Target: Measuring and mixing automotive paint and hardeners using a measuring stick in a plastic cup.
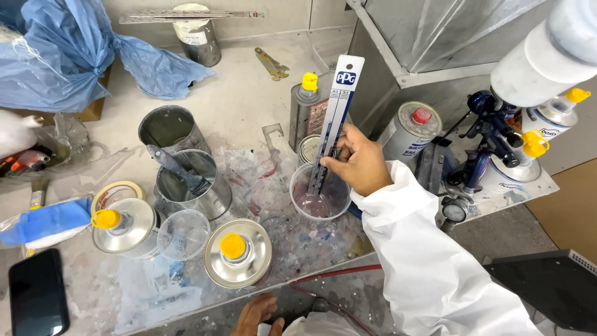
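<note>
left hand (256, 314) sits lowest in frame, at the near edge of the bench, fingers loosely curled; whether it grips anything is hard to tell, as it is half cut off. white sleeve (429, 261) runs up from the lower right to the right hand (359, 163), closed around a long mixing stick (331, 124), white and blue with printed scales. stick stands nearly upright, tilted slightly right at the top, lower end inside a clear plastic cup (318, 194). cup holds a shallow layer of pinkish liquid and stands on the paint-stained bench (249, 99).

left of cup: two open metal cans (183, 162), the nearer with a stirring blade leaning in it. nearer still: two closed tins with yellow caps (238, 252) and an empty clear cup (183, 233) between them. roll of masking tape (115, 191) beside the left tin. dark phone (37, 298) at lower left. blue plastic sheeting (68, 53) bunched at upper left.

right side: spray gun (491, 134) on a stand, white pot on top, tins around it.
</note>
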